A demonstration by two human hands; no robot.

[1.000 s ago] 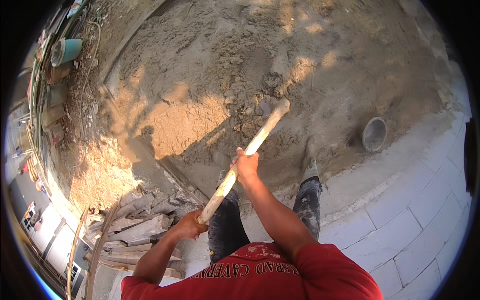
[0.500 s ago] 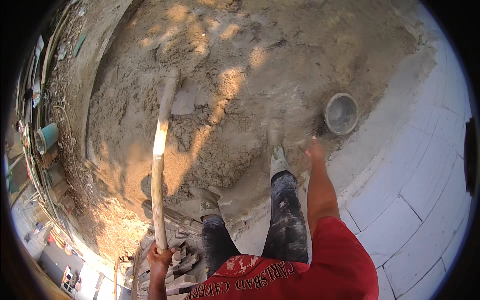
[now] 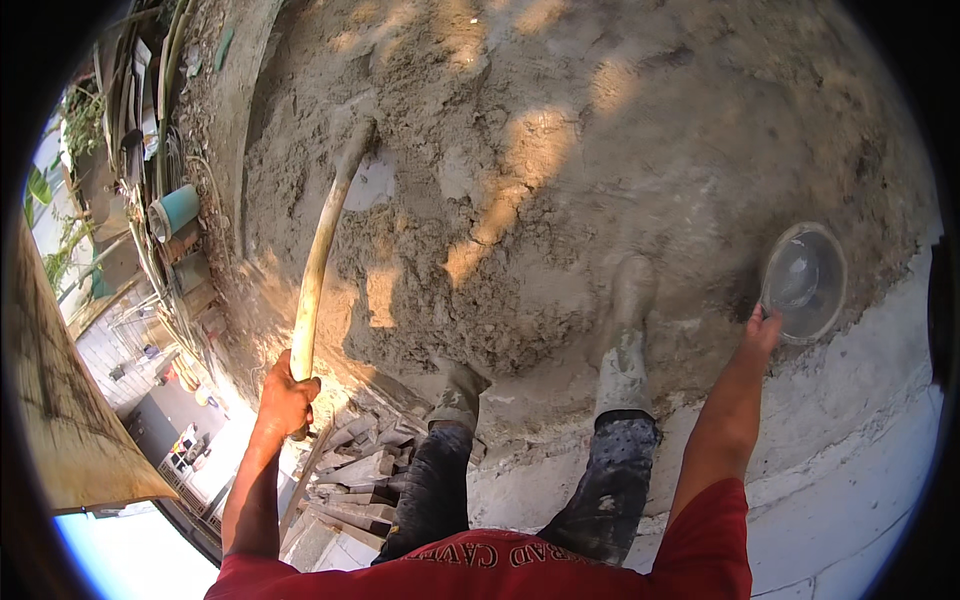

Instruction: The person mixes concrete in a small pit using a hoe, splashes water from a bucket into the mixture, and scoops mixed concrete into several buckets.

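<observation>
My left hand [image 3: 287, 398] is wrapped round the near end of a long, bent wooden handle, that of a hoe [image 3: 322, 250]. Its pale, flat blade [image 3: 370, 187] rests in wet grey mortar [image 3: 470, 290]. On the right, the fingers of my right hand [image 3: 763, 328] pinch the near-left rim of a round grey bucket [image 3: 808, 275]. The bucket leans with its mouth toward me, and a little water or wet sheen shows inside. My boots, coated in mortar, stand in the mix between both hands.
A stack of broken blocks or wood pieces [image 3: 365, 470] lies beside my left leg. Pale blocks [image 3: 850, 480] edge the right side. Farther left are a teal bucket [image 3: 178, 212], long poles and scrap. A raised edge [image 3: 245, 130] borders the mortar.
My right hand has reached the bucket and taken hold of its rim, where before it was just short of it. My left hand, still on the hoe handle, has risen; the view has shifted.
</observation>
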